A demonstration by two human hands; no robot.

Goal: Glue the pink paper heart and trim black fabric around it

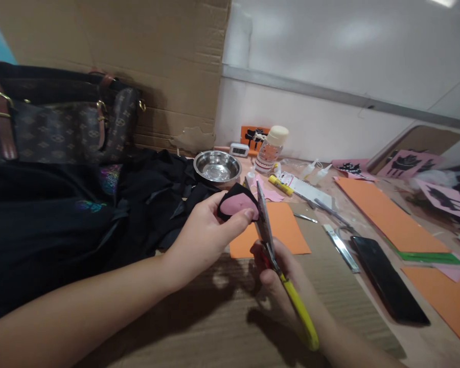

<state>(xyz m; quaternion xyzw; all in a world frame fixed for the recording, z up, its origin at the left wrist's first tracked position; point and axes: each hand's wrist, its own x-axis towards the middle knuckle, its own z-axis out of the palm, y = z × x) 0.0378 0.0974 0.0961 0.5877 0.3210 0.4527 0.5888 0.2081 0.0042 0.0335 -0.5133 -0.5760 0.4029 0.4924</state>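
Observation:
Between the thumb and fingers of my left hand (pixel 209 225) is a small pink and black cut piece (pixel 237 203), its pink face towards me. My right hand (pixel 278 271) is wrapped round scissors (pixel 267 230) with yellow and red handles. The blades point up and away, apart at the tips, close by the right edge of the piece. Whether they touch it, I cannot tell. Beneath both hands lies an orange sheet (pixel 291 230) on brown cardboard (pixel 199 327). Pink scraps (pixel 270 191) lie just beyond the blades.
Black cloth (pixel 145 204) and a brown handbag (pixel 61 122) fill the left side. Behind stand a metal bowl (pixel 217 167) and a bottle (pixel 270 148). A glue stick (pixel 280 185), a phone (pixel 389 278), a utility knife (pixel 341 248) and orange sheets (pixel 394 214) lie rightward.

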